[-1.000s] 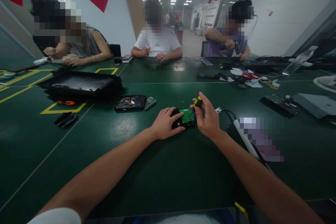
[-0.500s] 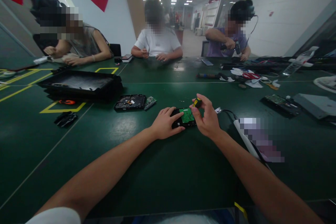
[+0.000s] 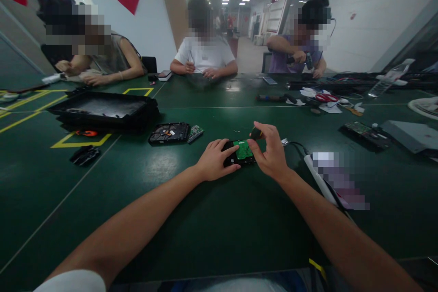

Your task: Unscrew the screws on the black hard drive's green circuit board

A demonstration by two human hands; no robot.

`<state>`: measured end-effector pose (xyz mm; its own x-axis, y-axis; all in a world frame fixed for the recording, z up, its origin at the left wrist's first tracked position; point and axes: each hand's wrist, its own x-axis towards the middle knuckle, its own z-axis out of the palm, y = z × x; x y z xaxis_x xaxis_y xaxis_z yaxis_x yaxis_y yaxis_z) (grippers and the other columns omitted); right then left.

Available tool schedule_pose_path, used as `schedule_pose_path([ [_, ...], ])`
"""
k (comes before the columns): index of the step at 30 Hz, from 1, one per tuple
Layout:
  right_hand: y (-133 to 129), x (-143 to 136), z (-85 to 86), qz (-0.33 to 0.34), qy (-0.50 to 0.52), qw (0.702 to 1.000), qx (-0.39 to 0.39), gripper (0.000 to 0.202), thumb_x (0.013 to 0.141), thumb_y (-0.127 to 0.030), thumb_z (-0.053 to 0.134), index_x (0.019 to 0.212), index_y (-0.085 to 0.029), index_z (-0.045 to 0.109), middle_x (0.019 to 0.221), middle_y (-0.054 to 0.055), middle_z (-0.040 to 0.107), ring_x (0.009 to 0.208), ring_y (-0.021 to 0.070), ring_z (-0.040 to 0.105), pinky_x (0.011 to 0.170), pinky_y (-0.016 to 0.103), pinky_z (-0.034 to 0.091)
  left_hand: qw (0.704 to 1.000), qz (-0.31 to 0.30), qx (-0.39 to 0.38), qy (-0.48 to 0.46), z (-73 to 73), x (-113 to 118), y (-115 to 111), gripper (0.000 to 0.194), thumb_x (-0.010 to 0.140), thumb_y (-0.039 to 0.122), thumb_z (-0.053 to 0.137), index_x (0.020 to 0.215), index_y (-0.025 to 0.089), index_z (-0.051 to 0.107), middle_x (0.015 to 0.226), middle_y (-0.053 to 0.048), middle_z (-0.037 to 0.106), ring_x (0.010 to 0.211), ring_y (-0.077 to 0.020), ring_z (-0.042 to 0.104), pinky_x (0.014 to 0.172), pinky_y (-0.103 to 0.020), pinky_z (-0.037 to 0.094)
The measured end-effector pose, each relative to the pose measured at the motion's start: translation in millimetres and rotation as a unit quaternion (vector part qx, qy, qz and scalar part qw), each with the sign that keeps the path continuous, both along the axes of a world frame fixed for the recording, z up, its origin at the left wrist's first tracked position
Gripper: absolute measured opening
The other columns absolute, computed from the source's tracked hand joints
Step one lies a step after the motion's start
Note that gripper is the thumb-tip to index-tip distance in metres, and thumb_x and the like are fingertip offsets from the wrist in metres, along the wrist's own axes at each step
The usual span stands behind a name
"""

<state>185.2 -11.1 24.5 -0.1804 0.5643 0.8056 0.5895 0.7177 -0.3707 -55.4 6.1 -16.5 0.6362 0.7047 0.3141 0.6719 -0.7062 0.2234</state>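
A black hard drive (image 3: 233,159) with a green circuit board (image 3: 243,149) facing up lies on the table in front of me. My left hand (image 3: 216,162) spans its left part, thumb along the near edge and index finger on the board, gripping it against the table. Over the drive's right end, my right hand (image 3: 270,153) pinches the dark and yellow handle of a small screwdriver (image 3: 255,133). The screwdriver stands nearly upright, and its tip is hard to make out. Tiny loose bits, perhaps screws (image 3: 237,131), lie just beyond the drive.
An opened hard drive (image 3: 169,133) and a loose circuit board (image 3: 195,133) lie to the left, near a black tray (image 3: 106,109). On the right are a white power strip (image 3: 320,180), another drive (image 3: 365,136) and a grey case (image 3: 412,137). Three people sit across the table.
The screwdriver handle has turned in my right fingers, so less of its yellow shows. My right thumb and fingertips have shifted slightly. My left hand and the hard drive stay put.
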Motion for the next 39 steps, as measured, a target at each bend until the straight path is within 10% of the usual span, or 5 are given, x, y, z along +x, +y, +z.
schedule_pose_path([
  [20,-1.8,0.8,-3.2,0.007,-0.006,1.0,0.001,0.06,0.106,-0.024,0.052,0.163,-0.033,0.033,0.144,0.012,0.06,0.109,0.0253,0.07,0.099,0.051,0.06,1.0,0.001,-0.001,-0.002,-0.6,0.7,0.7,0.074,0.095,0.068,0.061,0.156,0.028,0.053,0.158,-0.018,0.045,0.143,-0.0429,0.045,0.117,-0.063,0.039],
  [26,0.2,2.7,-3.2,-0.057,-0.023,0.996,0.064,0.054,0.101,-0.029,0.066,0.152,-0.032,0.05,0.123,0.011,0.066,0.107,0.0272,0.066,0.089,0.047,0.063,1.0,0.003,0.007,0.01,-0.5,0.8,-0.5,0.075,0.095,0.068,0.06,0.156,0.026,0.053,0.158,-0.02,0.045,0.143,-0.0428,0.045,0.117,-0.062,0.039],
  [31,-1.2,1.5,-3.2,-0.014,-0.034,0.999,0.033,0.06,0.106,-0.023,0.051,0.163,-0.032,0.033,0.149,0.013,0.059,0.116,0.0273,0.068,0.102,0.052,0.059,1.0,0.002,0.005,0.006,-2.9,0.6,0.7,0.075,0.095,0.069,0.061,0.156,0.028,0.053,0.159,-0.018,0.044,0.143,-0.0426,0.045,0.116,-0.062,0.039],
  [39,-1.4,2.4,-1.2,-0.065,-0.029,0.995,0.067,0.056,0.103,-0.026,0.06,0.156,-0.032,0.046,0.124,0.011,0.065,0.105,0.0269,0.067,0.09,0.048,0.063,1.0,0.0,0.006,0.001,-2.8,-0.1,0.8,0.075,0.095,0.068,0.061,0.157,0.027,0.052,0.158,-0.019,0.045,0.144,-0.0429,0.044,0.117,-0.062,0.038],
])
